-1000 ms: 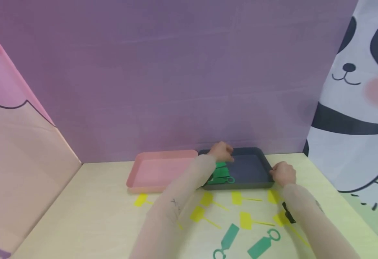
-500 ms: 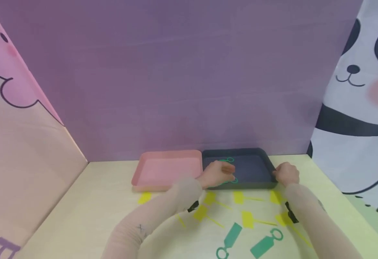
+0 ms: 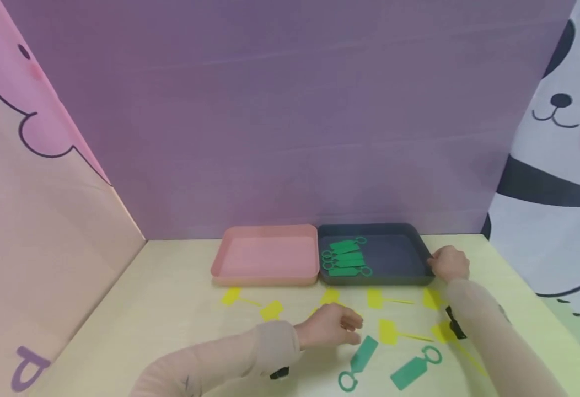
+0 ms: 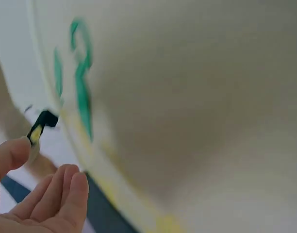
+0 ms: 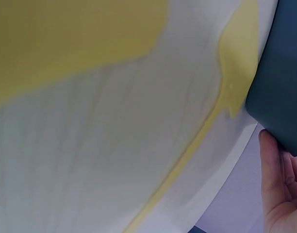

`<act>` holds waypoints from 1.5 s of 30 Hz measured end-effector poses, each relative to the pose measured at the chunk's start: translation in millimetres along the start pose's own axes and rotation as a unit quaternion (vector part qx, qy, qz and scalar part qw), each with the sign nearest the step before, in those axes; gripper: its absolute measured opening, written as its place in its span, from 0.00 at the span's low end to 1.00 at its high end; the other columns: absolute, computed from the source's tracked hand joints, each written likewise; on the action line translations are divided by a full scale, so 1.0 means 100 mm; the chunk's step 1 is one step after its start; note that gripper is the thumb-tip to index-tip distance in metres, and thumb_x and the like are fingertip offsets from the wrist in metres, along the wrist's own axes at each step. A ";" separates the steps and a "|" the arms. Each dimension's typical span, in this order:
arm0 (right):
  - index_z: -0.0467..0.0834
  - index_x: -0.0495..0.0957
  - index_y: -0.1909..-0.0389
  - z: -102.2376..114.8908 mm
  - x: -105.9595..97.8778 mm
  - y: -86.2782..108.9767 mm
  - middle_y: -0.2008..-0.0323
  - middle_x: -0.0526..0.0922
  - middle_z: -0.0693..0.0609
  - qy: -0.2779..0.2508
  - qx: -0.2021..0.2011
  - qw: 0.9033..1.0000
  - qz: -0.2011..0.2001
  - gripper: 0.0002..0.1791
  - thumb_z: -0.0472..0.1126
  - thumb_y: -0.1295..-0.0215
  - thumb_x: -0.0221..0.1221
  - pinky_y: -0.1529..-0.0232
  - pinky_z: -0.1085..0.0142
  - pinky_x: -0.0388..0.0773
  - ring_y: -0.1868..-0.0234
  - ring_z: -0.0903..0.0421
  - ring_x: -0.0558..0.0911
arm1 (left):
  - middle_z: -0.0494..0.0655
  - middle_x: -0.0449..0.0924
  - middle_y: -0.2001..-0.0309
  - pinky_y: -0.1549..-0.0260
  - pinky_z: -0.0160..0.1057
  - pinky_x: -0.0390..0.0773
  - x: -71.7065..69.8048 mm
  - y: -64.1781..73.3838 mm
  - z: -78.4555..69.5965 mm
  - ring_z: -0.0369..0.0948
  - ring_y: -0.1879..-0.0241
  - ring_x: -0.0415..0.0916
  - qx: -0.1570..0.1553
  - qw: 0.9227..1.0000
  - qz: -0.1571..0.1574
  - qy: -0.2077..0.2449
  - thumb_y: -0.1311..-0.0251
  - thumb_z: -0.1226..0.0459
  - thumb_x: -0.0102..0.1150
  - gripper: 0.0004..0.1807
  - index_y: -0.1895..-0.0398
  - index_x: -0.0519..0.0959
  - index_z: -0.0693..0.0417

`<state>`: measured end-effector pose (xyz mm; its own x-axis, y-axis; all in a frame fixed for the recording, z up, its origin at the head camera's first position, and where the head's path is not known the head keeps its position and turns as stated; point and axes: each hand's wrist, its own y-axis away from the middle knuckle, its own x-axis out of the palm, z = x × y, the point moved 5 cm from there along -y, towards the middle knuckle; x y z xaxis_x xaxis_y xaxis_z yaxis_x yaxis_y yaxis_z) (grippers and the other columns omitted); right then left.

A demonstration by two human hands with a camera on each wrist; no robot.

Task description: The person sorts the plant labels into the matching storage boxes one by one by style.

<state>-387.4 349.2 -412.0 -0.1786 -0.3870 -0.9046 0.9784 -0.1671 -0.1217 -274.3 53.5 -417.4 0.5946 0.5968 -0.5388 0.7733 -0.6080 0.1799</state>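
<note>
My left hand (image 3: 329,325) hovers over the table, thumb and fingers apart with nothing between them. Just right of its fingertips lies a green tag with a ring end (image 3: 364,353); a second green tag (image 3: 409,374) is further right. In the left wrist view the green tag (image 4: 83,94) appears blurred beyond the hand. My right hand (image 3: 450,263) holds the right edge of the dark tray (image 3: 394,253) near its front corner. The right wrist view shows its fingers (image 5: 271,170) against the dark tray's wall. Several green tags (image 3: 347,259) lie in the tray's left part.
A pink tray (image 3: 267,253) stands directly left of the dark one. Yellow flag-shaped tags with thin tails (image 3: 388,332) are spread over the table in front of the trays. A purple backdrop (image 3: 295,121) rises behind, with printed side panels.
My left hand has withdrawn from above the dark tray toward the front of the table, uncovering the green tags there. My right hand stays at the tray's edge. The head view has shifted slightly.
</note>
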 end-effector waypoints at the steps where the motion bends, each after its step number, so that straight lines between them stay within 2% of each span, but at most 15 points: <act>1: 0.28 0.77 0.62 0.00 0.00 0.00 0.61 0.80 0.31 -0.001 -0.001 1.000 0.000 0.16 0.39 0.44 0.55 0.59 0.42 0.71 0.60 0.31 0.76 | 0.44 0.83 0.58 0.63 0.28 0.76 0.04 0.02 0.03 0.33 0.61 0.78 -0.007 1.000 0.003 0.001 0.50 0.65 0.64 0.18 0.53 0.79 0.58; 4: 0.28 0.78 0.62 -0.01 0.00 -0.01 0.61 0.80 0.32 -0.004 -0.003 1.000 -0.003 0.17 0.39 0.44 0.55 0.59 0.42 0.70 0.60 0.31 0.76 | 0.42 0.83 0.59 0.63 0.27 0.76 0.15 0.07 0.11 0.31 0.62 0.77 -0.010 1.000 0.008 -0.007 0.52 0.66 0.66 0.19 0.53 0.79 0.57; 10: 0.28 0.77 0.61 -0.02 0.00 -0.01 0.60 0.80 0.31 -0.005 0.006 1.000 -0.005 0.17 0.39 0.44 0.54 0.57 0.42 0.70 0.59 0.31 0.76 | 0.37 0.81 0.56 0.58 0.26 0.74 0.27 0.11 0.14 0.28 0.60 0.75 0.010 0.995 -0.008 -0.096 0.55 0.61 0.69 0.27 0.48 0.76 0.51; 13: 0.28 0.77 0.60 -0.02 0.00 -0.01 0.60 0.80 0.32 -0.001 0.010 1.000 0.003 0.17 0.39 0.43 0.54 0.56 0.42 0.69 0.58 0.32 0.76 | 0.36 0.78 0.50 0.52 0.29 0.73 0.31 0.10 0.12 0.30 0.52 0.73 0.010 0.991 -0.013 -0.135 0.57 0.57 0.70 0.32 0.44 0.74 0.49; 15: 0.28 0.77 0.60 -0.02 0.00 -0.01 0.59 0.80 0.32 0.002 0.011 1.000 0.007 0.17 0.39 0.43 0.54 0.55 0.42 0.69 0.58 0.32 0.75 | 0.36 0.77 0.48 0.50 0.29 0.72 0.35 0.09 0.10 0.31 0.50 0.72 0.022 0.984 -0.011 -0.174 0.58 0.55 0.71 0.34 0.43 0.73 0.50; 17: 0.28 0.77 0.60 -0.02 -0.01 -0.01 0.59 0.79 0.31 0.005 0.011 1.000 0.010 0.17 0.39 0.42 0.54 0.55 0.42 0.69 0.58 0.32 0.75 | 0.36 0.75 0.47 0.50 0.28 0.70 0.40 0.08 0.07 0.31 0.49 0.70 0.044 0.975 -0.007 -0.220 0.57 0.52 0.70 0.36 0.42 0.71 0.51; 20: 0.28 0.77 0.60 -0.01 -0.02 0.01 0.59 0.79 0.31 0.006 0.010 1.000 0.011 0.17 0.39 0.42 0.54 0.55 0.41 0.69 0.58 0.32 0.75 | 0.36 0.73 0.48 0.54 0.25 0.69 0.46 0.06 0.03 0.30 0.53 0.67 0.071 0.960 0.002 -0.271 0.55 0.50 0.68 0.36 0.41 0.69 0.51; 22: 0.28 0.77 0.61 -0.01 -0.02 0.03 0.60 0.80 0.31 0.007 0.013 1.000 0.011 0.16 0.38 0.42 0.55 0.55 0.41 0.69 0.59 0.32 0.76 | 0.35 0.72 0.48 0.56 0.24 0.68 0.49 0.05 0.02 0.29 0.53 0.65 0.081 0.954 0.011 -0.287 0.52 0.50 0.66 0.35 0.40 0.68 0.51; 26: 0.28 0.77 0.62 0.00 0.00 0.05 0.61 0.80 0.32 0.007 0.019 1.000 0.012 0.16 0.38 0.43 0.55 0.55 0.41 0.69 0.59 0.32 0.76 | 0.35 0.74 0.47 0.56 0.23 0.67 0.49 0.06 0.04 0.28 0.54 0.66 0.109 0.949 0.023 -0.296 0.49 0.54 0.64 0.29 0.42 0.70 0.49; 28: 0.27 0.77 0.62 0.00 0.00 0.05 0.62 0.80 0.32 0.006 0.017 1.000 0.012 0.16 0.38 0.43 0.55 0.55 0.41 0.68 0.59 0.32 0.76 | 0.34 0.75 0.48 0.55 0.23 0.68 0.47 0.06 0.07 0.27 0.53 0.68 0.122 0.947 0.023 -0.295 0.47 0.58 0.63 0.26 0.43 0.72 0.49; 31: 0.28 0.77 0.62 -0.02 0.00 0.03 0.62 0.80 0.32 0.005 0.014 1.000 0.010 0.16 0.38 0.43 0.55 0.55 0.41 0.68 0.59 0.32 0.75 | 0.33 0.76 0.49 0.52 0.24 0.68 0.45 0.07 0.08 0.26 0.52 0.69 0.127 0.950 0.024 -0.285 0.46 0.60 0.61 0.23 0.45 0.74 0.49; 36: 0.28 0.77 0.62 -0.03 0.01 0.01 0.62 0.80 0.32 0.007 0.015 1.000 0.005 0.16 0.38 0.43 0.55 0.56 0.42 0.68 0.59 0.31 0.75 | 0.30 0.77 0.51 0.51 0.26 0.68 0.44 0.06 0.09 0.25 0.53 0.70 0.112 0.956 0.014 -0.269 0.47 0.55 0.62 0.22 0.47 0.76 0.45; 41: 0.28 0.77 0.62 -0.04 0.05 -0.01 0.62 0.80 0.32 0.003 0.019 1.000 0.012 0.16 0.38 0.43 0.54 0.55 0.42 0.68 0.59 0.32 0.75 | 0.28 0.80 0.54 0.50 0.28 0.69 0.42 0.04 0.09 0.25 0.54 0.73 0.116 0.954 -0.010 -0.277 0.50 0.54 0.63 0.20 0.52 0.79 0.42; 45: 0.28 0.78 0.63 -0.03 0.04 -0.02 0.64 0.81 0.33 -0.001 0.016 1.000 0.011 0.15 0.38 0.43 0.53 0.56 0.42 0.68 0.60 0.33 0.75 | 0.28 0.81 0.58 0.53 0.26 0.70 0.39 0.02 0.09 0.23 0.58 0.74 0.106 0.962 -0.015 -0.252 0.52 0.56 0.65 0.18 0.55 0.81 0.41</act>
<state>-390.1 350.9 -417.2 -0.1570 -0.3924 -0.9063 0.9783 -0.1874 -0.0883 -251.4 71.1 -445.5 0.3497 0.3184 -0.8811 0.6938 -0.7200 0.0152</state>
